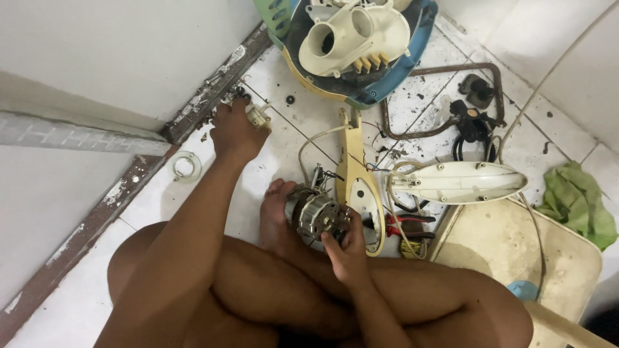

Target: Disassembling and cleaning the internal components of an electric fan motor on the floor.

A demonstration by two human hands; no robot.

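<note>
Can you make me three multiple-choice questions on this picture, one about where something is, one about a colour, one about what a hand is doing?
1. Where does the crumpled cloth lie?
A. by the right edge of the view, on the tiles
B. on the person's knee
C. inside the blue housing

2. What colour is that cloth?
A. red
B. green
C. black

3. What is the right hand doing?
A. lying flat on the floor
B. holding the cloth
C. gripping the small electric motor

Answers:
1 A, since it sits beside the pale board at the right of the view.
2 B, since it is plainly light green.
3 C, since its fingers close on the motor's metal body, while the left hand reaches to small parts by the door frame.
</note>
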